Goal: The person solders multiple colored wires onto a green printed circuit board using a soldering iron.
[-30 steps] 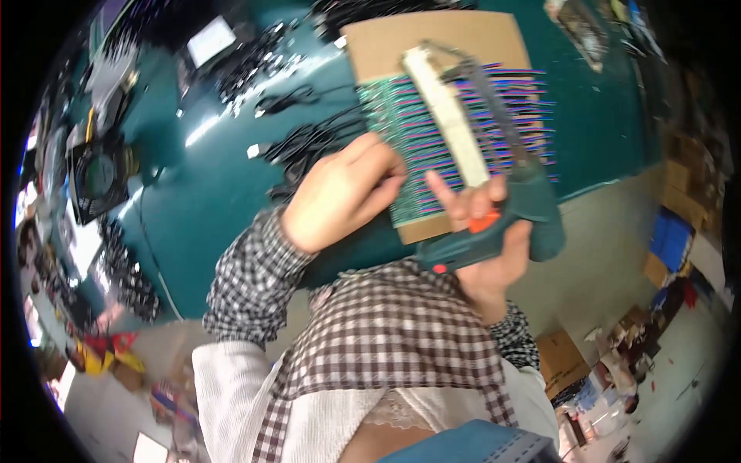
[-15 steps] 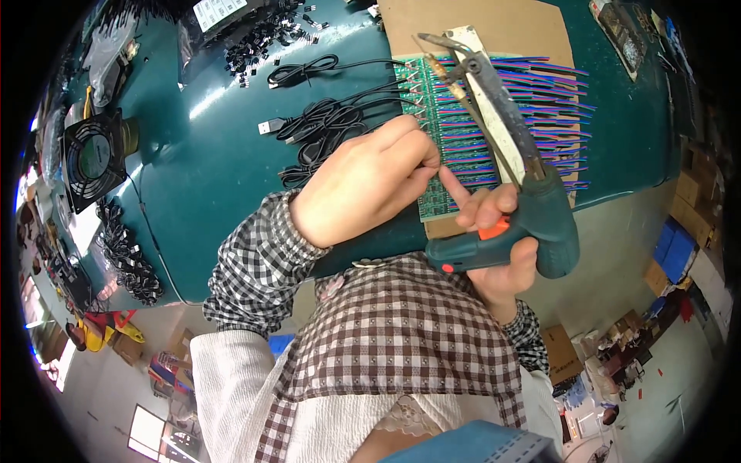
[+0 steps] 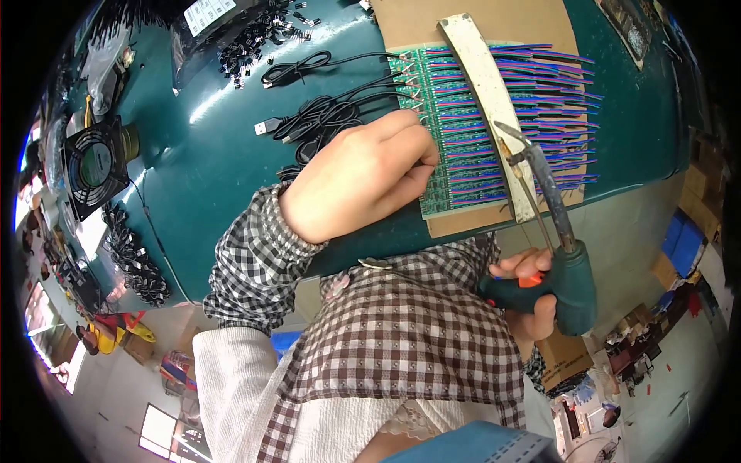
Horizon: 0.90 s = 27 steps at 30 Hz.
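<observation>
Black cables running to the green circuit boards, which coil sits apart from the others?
The topmost coil in the picture, nearest the small black connectors; the other coils lie bunched together beside the left hand.

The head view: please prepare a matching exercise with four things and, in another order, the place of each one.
Things
1. soldering gun
2. pale strip
3. square fan
4. cardboard sheet

Places
A. across the coloured wires
B. beneath the green circuit boards
C. in the right hand
D. at the picture's left side

Pairs: 1-C, 2-A, 3-D, 4-B
</observation>
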Each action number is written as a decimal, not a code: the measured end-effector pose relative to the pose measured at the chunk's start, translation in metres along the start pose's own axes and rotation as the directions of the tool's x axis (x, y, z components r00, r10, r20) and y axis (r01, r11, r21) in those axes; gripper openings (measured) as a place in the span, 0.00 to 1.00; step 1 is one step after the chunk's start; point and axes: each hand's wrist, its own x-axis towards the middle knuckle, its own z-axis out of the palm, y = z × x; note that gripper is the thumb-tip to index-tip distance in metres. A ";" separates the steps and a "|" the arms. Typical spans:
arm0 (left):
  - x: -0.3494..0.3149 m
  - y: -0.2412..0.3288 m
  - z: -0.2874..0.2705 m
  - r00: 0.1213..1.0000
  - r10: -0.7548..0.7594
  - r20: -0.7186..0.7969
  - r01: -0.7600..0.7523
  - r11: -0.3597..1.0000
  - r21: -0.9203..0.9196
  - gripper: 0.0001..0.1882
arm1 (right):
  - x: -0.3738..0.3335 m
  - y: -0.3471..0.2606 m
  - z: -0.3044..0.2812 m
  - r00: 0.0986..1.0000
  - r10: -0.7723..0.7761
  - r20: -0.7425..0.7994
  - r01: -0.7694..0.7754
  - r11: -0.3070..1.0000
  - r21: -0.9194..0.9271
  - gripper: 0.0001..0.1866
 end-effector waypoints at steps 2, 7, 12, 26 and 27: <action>-0.001 0.000 0.001 0.999 -0.027 -0.018 0.027 0.998 -0.050 0.08 | -0.004 0.001 -0.003 0.999 0.034 -0.035 -0.035 0.999 -0.034 0.28; -0.007 0.013 0.001 0.988 -0.122 -0.097 0.131 0.987 0.093 0.09 | 0.001 0.005 -0.004 1.000 0.008 -0.004 -0.008 1.000 0.018 0.27; -0.011 0.007 0.010 0.978 -0.056 -0.202 0.070 0.995 0.064 0.07 | 0.020 0.007 0.006 0.998 0.026 0.049 -0.030 0.997 0.069 0.26; -0.003 0.014 0.014 0.933 -0.259 -0.249 0.244 0.966 -0.089 0.08 | 0.004 -0.011 0.007 0.992 0.116 0.054 -0.110 0.989 -0.099 0.26; -0.002 0.014 0.014 0.935 -0.261 -0.238 0.248 0.965 -0.086 0.08 | 0.003 -0.014 0.006 0.992 0.115 0.054 -0.109 0.989 -0.099 0.26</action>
